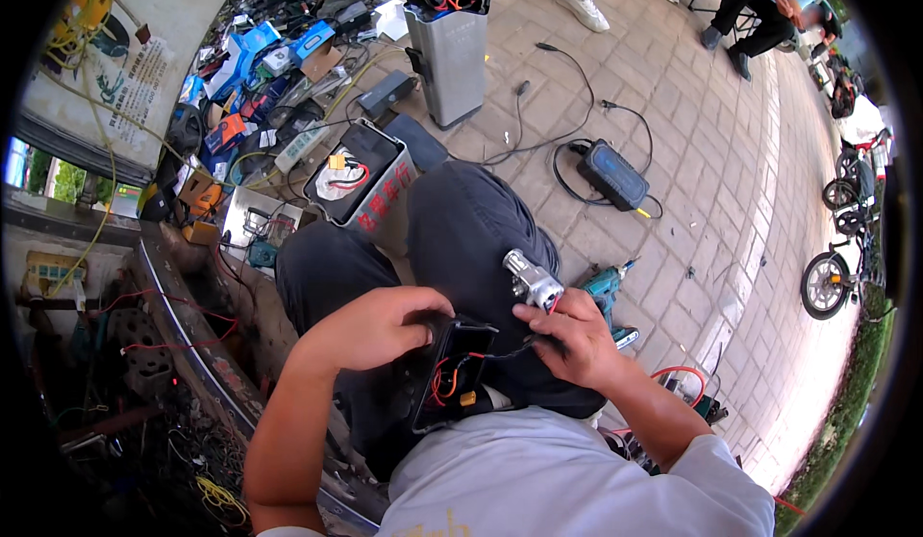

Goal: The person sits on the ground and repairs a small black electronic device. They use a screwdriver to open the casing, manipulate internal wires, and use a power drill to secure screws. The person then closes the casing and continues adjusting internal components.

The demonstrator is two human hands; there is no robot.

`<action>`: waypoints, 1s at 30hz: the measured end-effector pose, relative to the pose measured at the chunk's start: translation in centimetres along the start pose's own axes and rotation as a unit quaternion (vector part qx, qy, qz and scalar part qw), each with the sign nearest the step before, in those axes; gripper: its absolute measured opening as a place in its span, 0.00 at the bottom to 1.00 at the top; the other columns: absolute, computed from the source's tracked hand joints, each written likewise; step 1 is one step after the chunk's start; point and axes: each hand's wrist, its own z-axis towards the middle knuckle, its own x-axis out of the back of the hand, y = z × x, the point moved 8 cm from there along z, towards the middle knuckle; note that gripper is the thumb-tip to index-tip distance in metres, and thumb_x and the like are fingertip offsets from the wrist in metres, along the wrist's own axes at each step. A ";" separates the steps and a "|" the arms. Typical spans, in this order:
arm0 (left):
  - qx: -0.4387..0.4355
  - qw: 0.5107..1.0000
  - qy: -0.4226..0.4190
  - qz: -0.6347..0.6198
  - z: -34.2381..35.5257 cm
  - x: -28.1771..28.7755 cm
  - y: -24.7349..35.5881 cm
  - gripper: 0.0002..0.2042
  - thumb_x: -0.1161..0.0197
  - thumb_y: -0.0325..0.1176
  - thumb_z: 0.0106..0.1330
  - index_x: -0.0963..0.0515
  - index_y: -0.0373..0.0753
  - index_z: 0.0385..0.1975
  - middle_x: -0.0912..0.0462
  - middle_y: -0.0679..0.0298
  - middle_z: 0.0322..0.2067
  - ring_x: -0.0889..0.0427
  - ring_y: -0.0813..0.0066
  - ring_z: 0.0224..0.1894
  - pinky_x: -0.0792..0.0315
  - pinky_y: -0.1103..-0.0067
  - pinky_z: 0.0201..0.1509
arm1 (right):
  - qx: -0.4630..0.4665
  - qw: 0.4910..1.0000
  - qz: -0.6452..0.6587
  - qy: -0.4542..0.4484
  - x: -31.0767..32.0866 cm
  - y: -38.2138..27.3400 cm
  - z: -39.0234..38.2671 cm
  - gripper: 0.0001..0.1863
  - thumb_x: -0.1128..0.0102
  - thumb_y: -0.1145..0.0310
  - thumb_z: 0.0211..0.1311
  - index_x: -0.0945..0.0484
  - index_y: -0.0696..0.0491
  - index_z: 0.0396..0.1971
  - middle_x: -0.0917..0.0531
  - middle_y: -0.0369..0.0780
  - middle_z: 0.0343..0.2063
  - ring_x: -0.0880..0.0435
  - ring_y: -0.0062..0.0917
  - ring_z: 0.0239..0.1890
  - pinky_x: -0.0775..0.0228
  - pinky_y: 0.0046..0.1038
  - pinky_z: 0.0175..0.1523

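In my lap rests an open black plastic case [450, 369] with red, black and orange wires and a small yellow connector [468, 399] inside. My left hand [389, 321] is closed on its upper left edge, the fingertips partly hidden behind the wall. My right hand [574, 340] pinches a silver cast-metal fitting [533, 280] above my right knee. Dark wires run from the case toward that hand, and a bit of red wire shows at the fitting's lower end. Just beyond my right hand, a teal power drill [604, 292] lies on the paving.
Ahead stands a tall silver battery case [452, 66], its top open on wires. A shorter open case [336, 212] sits by my knees. A black charger [613, 174] with cables lies to the right. Boxes and scraps [279, 66] pile up far left. Seated person [769, 3] at far right.
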 end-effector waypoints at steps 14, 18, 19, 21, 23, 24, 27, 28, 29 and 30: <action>-0.209 0.936 0.236 0.155 -4.3 -3.9 7.7 0.15 0.38 0.20 0.49 0.19 0.35 0.39 0.20 0.55 0.39 0.21 0.59 0.40 0.25 0.71 0.43 | -0.165 0.986 -0.007 0.010 -2.0 2.3 -3.2 0.16 0.29 0.74 0.41 0.20 0.50 0.34 0.20 0.37 0.24 0.20 0.34 0.27 0.29 0.34 0.32; -0.059 0.868 0.207 0.447 -2.1 -7.8 4.8 0.20 0.33 0.30 0.52 0.21 0.32 0.46 0.20 0.56 0.42 0.22 0.59 0.41 0.25 0.70 0.43 | -0.205 0.978 0.002 0.031 -1.4 1.6 -4.2 0.13 0.28 0.72 0.42 0.18 0.49 0.31 0.18 0.36 0.26 0.18 0.32 0.27 0.29 0.32 0.31; -0.053 0.857 0.203 0.471 -1.9 -8.0 3.9 0.22 0.33 0.32 0.53 0.23 0.30 0.47 0.20 0.58 0.40 0.23 0.59 0.40 0.26 0.70 0.42 | -0.211 0.977 0.017 0.036 -1.6 1.9 -4.7 0.13 0.28 0.72 0.43 0.19 0.49 0.32 0.18 0.36 0.26 0.18 0.32 0.28 0.29 0.32 0.32; -0.039 0.829 0.185 0.526 -1.4 -8.1 2.7 0.17 0.37 0.33 0.54 0.22 0.33 0.44 0.22 0.60 0.33 0.24 0.64 0.38 0.29 0.70 0.37 | -0.201 0.977 0.027 0.067 -1.2 2.4 -5.1 0.13 0.28 0.72 0.44 0.19 0.49 0.33 0.18 0.36 0.27 0.18 0.32 0.29 0.28 0.32 0.33; -0.057 0.854 0.168 0.489 -0.9 -7.5 2.6 0.17 0.36 0.32 0.53 0.21 0.34 0.43 0.26 0.60 0.29 0.25 0.64 0.35 0.31 0.70 0.35 | -0.203 0.975 0.028 0.087 -1.0 2.9 -5.6 0.13 0.28 0.71 0.44 0.19 0.49 0.33 0.18 0.36 0.27 0.18 0.32 0.30 0.29 0.32 0.34; -0.022 0.883 0.153 0.444 -1.0 -6.9 2.7 0.18 0.38 0.28 0.56 0.24 0.33 0.49 0.23 0.57 0.34 0.22 0.60 0.39 0.28 0.69 0.41 | -0.201 0.973 0.031 0.107 -0.9 3.1 -5.8 0.13 0.28 0.70 0.45 0.20 0.49 0.33 0.18 0.35 0.27 0.18 0.31 0.30 0.30 0.32 0.34; -0.030 0.932 0.207 0.297 -2.1 -6.0 4.8 0.07 0.36 0.30 0.63 0.20 0.35 0.36 0.19 0.51 0.37 0.22 0.52 0.41 0.29 0.64 0.47 | -0.232 0.967 0.040 0.101 -1.4 3.7 -5.6 0.14 0.27 0.74 0.44 0.18 0.49 0.34 0.16 0.34 0.29 0.16 0.28 0.33 0.28 0.31 0.38; -0.031 0.946 0.185 0.265 -2.1 -6.4 4.4 0.07 0.38 0.31 0.64 0.21 0.33 0.36 0.19 0.51 0.34 0.22 0.50 0.37 0.29 0.63 0.43 | -0.235 0.966 0.046 0.092 -1.4 3.8 -5.6 0.14 0.28 0.72 0.46 0.19 0.49 0.35 0.16 0.35 0.30 0.17 0.29 0.34 0.29 0.31 0.38; -0.023 0.947 0.180 0.265 -1.8 -6.5 4.3 0.07 0.38 0.31 0.65 0.21 0.32 0.36 0.19 0.51 0.34 0.22 0.50 0.38 0.28 0.63 0.43 | -0.238 0.966 0.053 0.084 -1.3 3.9 -5.5 0.13 0.28 0.70 0.47 0.19 0.49 0.36 0.17 0.36 0.31 0.18 0.29 0.35 0.29 0.30 0.38; -0.012 0.948 0.176 0.264 -1.5 -6.8 4.2 0.07 0.39 0.30 0.65 0.21 0.32 0.36 0.19 0.51 0.33 0.22 0.50 0.38 0.28 0.63 0.44 | -0.241 0.966 0.062 0.073 -1.2 3.9 -5.7 0.13 0.29 0.68 0.49 0.20 0.49 0.37 0.17 0.36 0.32 0.18 0.29 0.36 0.30 0.30 0.38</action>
